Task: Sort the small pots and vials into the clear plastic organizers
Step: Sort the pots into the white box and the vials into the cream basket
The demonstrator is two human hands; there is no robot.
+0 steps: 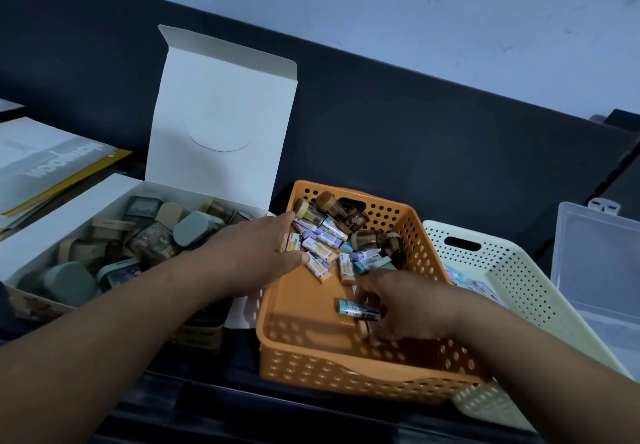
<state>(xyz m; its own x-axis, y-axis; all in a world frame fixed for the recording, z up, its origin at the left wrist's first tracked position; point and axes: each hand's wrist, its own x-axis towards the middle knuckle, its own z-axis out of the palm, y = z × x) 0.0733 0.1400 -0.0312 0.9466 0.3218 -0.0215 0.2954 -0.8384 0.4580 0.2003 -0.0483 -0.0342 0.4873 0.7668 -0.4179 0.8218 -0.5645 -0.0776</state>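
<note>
**A:** Right hand [408, 308] got anything?
**B:** yep, pinching a small blue-capped labelled vial [358, 309], lying crosswise, cap toward the left forearm. Left hand [263, 253] flat on loose vials [318, 248] just beyond, inside the orange perforated plastic basket [346, 374].

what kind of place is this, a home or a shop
Probably a home desk or storage shelf rather than a shop: loose papers, a white cardboard box crammed with small pots, and an orange basket of vials, a blue-capped vial pinched in the right hand, against a plain pale wall.
</note>
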